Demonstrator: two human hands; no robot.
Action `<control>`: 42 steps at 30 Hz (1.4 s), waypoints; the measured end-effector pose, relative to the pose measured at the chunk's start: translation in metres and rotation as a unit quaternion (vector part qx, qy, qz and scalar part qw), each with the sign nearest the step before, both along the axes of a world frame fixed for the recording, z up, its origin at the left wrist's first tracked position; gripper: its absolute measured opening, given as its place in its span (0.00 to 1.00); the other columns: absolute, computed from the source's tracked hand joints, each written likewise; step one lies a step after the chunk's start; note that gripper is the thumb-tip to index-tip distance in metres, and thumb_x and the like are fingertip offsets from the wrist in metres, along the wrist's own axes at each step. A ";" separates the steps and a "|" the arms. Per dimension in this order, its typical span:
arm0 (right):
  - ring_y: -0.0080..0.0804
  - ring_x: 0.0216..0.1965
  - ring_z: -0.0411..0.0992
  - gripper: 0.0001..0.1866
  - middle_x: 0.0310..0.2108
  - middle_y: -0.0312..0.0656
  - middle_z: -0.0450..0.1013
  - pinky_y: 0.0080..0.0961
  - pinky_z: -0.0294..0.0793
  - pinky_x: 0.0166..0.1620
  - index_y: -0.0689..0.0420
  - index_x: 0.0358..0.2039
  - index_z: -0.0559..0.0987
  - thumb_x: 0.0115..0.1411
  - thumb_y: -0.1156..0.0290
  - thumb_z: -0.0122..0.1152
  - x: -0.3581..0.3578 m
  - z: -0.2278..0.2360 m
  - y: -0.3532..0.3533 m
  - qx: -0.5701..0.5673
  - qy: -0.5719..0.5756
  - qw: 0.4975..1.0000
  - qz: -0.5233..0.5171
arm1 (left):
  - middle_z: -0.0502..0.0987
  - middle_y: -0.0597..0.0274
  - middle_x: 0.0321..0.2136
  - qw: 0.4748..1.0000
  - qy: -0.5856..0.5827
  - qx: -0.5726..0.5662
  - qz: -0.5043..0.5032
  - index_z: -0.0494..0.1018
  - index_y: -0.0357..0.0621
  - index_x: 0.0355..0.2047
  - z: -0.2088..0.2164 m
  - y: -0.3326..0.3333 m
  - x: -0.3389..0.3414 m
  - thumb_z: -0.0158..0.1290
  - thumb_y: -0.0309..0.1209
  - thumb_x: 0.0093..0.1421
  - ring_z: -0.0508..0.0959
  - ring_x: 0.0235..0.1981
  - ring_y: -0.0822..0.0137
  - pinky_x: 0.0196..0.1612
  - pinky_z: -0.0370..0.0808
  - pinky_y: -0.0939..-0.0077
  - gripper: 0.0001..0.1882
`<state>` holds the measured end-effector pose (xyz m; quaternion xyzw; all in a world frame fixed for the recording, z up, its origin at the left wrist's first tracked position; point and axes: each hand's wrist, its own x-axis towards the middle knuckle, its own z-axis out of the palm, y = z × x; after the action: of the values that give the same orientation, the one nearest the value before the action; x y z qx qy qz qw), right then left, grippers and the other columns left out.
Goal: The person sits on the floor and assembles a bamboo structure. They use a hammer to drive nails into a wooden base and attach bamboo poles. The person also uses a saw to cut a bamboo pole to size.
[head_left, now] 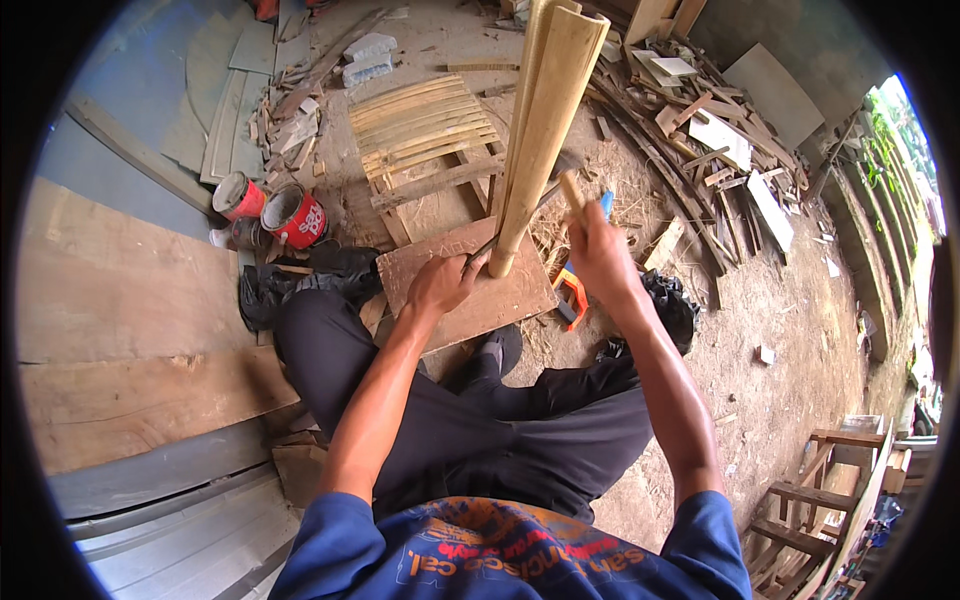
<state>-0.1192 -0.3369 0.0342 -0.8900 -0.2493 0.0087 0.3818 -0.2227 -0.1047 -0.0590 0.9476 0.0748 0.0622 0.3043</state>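
A split bamboo pole (540, 130) stands upright, slightly tilted, with its lower end on a worn wooden board (440, 310) in front of my knees. Beside the pole's foot, my left hand (442, 284) is closed around a thin dark metal tool (484, 252); its far part is hidden behind the bamboo, so I cannot tell its kind. To the right of the pole, my right hand (600, 255) grips a hammer by its pale wooden handle (572, 190). The hammer's dark head is blurred near the bamboo. An orange-handled saw (575, 303) lies beside the board's right edge.
A low slatted wooden frame (425, 130) stands beyond the board. Red buckets (296, 216) sit to the left, near a wooden panel (130, 290). Scrap wood (715, 130) is heaped at the far right. A wooden ladder-like frame (805, 495) is at the lower right.
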 end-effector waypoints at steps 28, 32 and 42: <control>0.67 0.28 0.73 0.12 0.21 0.64 0.72 0.53 0.68 0.25 0.59 0.47 0.63 0.68 0.68 0.50 -0.011 0.036 0.034 0.120 -0.054 0.991 0.021 | 0.74 0.36 0.21 0.997 0.000 -0.019 0.075 0.75 0.34 0.26 0.004 -0.002 -0.003 0.46 0.50 0.66 0.77 0.29 0.37 0.30 0.71 0.48 0.28; 0.69 0.27 0.72 0.11 0.22 0.66 0.72 0.55 0.68 0.26 0.61 0.43 0.63 0.67 0.68 0.49 -0.004 -0.023 0.025 -0.003 -0.024 0.999 0.042 | 0.75 0.39 0.20 0.998 -0.020 -0.002 0.063 0.76 0.36 0.26 0.002 -0.008 -0.002 0.44 0.49 0.67 0.77 0.27 0.38 0.28 0.72 0.48 0.27; 0.68 0.25 0.72 0.10 0.19 0.66 0.71 0.55 0.68 0.25 0.62 0.40 0.64 0.67 0.68 0.50 -0.013 0.001 0.030 0.105 0.001 0.994 0.012 | 0.74 0.37 0.20 0.999 -0.014 -0.007 0.050 0.76 0.35 0.26 0.002 -0.011 -0.006 0.46 0.47 0.67 0.76 0.27 0.36 0.26 0.70 0.49 0.25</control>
<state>-0.1319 -0.3073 0.0352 -0.8416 -0.2594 -0.0119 0.4737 -0.2288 -0.1160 -0.0573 0.9395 0.1180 0.0897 0.3089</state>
